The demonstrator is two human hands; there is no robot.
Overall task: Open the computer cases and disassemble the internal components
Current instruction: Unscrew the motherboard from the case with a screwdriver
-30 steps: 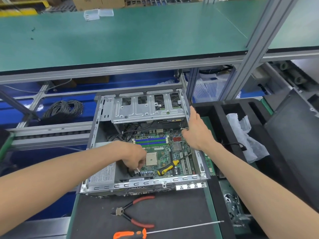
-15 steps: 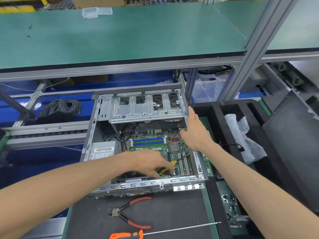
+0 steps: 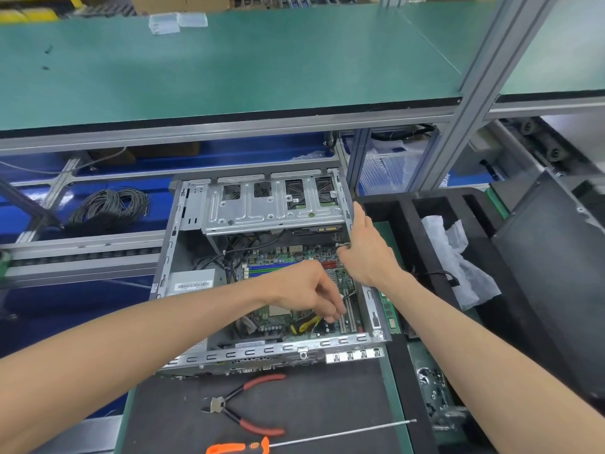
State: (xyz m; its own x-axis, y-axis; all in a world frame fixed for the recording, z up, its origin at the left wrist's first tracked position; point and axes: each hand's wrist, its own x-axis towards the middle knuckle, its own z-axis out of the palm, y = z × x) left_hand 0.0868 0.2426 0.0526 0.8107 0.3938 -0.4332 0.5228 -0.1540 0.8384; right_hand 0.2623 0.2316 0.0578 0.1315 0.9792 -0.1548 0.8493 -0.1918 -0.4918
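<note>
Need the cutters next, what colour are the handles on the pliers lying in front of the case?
Red handles on the pliers, clearest in the head view.
</note>
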